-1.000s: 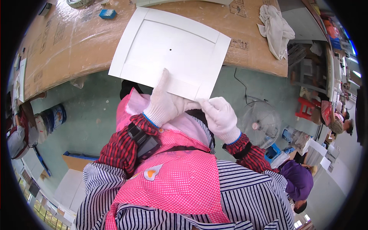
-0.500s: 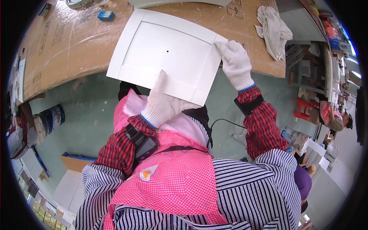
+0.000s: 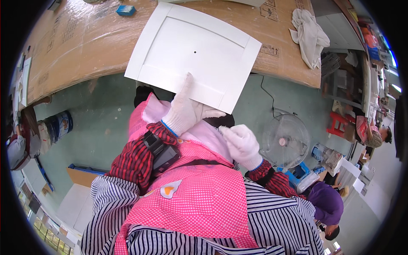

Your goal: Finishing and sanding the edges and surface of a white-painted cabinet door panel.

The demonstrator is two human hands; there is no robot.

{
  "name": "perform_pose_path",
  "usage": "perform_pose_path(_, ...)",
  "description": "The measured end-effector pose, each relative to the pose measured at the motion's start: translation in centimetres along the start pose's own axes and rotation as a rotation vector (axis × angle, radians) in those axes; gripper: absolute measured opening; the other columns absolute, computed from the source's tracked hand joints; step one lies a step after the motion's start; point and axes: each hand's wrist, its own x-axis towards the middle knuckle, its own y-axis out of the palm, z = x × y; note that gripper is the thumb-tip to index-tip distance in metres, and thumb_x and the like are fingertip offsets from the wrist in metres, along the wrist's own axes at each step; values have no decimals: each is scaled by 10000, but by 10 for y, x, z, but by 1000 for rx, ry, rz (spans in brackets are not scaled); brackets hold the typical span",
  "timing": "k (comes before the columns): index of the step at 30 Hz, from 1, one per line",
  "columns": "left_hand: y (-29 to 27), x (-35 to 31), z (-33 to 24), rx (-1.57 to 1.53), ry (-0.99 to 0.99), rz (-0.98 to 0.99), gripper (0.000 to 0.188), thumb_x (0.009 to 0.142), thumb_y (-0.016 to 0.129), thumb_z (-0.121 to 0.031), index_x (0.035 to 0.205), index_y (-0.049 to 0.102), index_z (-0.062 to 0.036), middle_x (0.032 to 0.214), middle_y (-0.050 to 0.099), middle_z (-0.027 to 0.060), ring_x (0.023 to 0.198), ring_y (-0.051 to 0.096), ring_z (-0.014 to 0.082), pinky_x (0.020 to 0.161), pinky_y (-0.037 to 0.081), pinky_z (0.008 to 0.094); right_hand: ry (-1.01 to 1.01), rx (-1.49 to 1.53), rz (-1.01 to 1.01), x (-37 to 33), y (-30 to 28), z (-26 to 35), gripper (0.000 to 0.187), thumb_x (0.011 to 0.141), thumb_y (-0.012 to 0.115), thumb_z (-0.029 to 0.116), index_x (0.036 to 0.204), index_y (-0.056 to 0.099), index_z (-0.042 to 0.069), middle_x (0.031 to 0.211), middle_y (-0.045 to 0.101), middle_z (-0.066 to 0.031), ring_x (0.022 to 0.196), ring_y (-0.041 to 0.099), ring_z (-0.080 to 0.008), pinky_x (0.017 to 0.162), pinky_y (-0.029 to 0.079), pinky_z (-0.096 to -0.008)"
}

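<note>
Panel (image 3: 208, 61), white with a raised border, lies across the near edge of the table (image 3: 89, 53), right of its middle, one side overhanging toward you. Your right hand (image 3: 242, 146), at the panel's right side half a second ago, is off it, fingers curled, above your pink apron (image 3: 199, 191); that seems to leave the panel to the table and your left hand (image 3: 185, 112). Your left is spread, one digit laid over the face, the others by the near rim; whether they pinch from beneath is hidden. I cannot tell if your right fingertips hold something small. The picture's top cuts off another white piece (image 3: 231, 2).
</note>
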Motion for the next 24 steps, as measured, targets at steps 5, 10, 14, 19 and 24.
perform_pose_path(5, -9, -2, 0, 84, 100, -134, 611, 1092, 508, -373, 1521, 375, 41, 1469, 537, 255, 1324, 587, 413, 1059, 542, 584, 174, 1, -241, 45, -27, -18, 318, 874, 705, -31, 1178, 759, 49, 887, 663, -109, 793, 664, -250, 700, 530, -347)
perform_pose_path(10, -16, -7, -10, 210, 142, -163, 388, 1027, 612, -58, 1373, 532, 99, 1315, 652, 208, 1206, 673, 327, 1042, 575, 474, 255, -58, -388, 114, -80, -56, 268, 945, 684, 2, 1206, 740, 14, 931, 669, -96, 854, 656, -190, 790, 518, -302)
perform_pose_path(14, -21, -16, -16, 242, 94, -157, 406, 1004, 623, -15, 1386, 529, 84, 1294, 662, 188, 1166, 683, 299, 1034, 569, 445, 321, -40, -476, 161, -95, -121, 281, 979, 678, 122, 1228, 728, 2, 1004, 708, -140, 967, 692, -237, 909, 524, -327)
perform_pose_path(19, -36, -38, -26, 253, 268, -323, 433, 1043, 618, -134, 1429, 520, 33, 1348, 629, 151, 1229, 635, 225, 1038, 542, 364, 148, -565, -462, 215, -88, -114, 328, 984, 652, 199, 1274, 715, 61, 1079, 725, -171, 1098, 680, -352, 990, 524, -415)
perform_pose_path(24, -28, -48, -49, 258, 422, -727, 606, 1079, 549, -480, 1468, 516, -16, 1306, 650, 114, 1158, 656, 189, 981, 564, 346, -19, -222, 46, 286, -73, -34, 308, 982, 645, 251, 1244, 718, 105, 1223, 672, -186, 1130, 662, -365, 979, 524, -445)
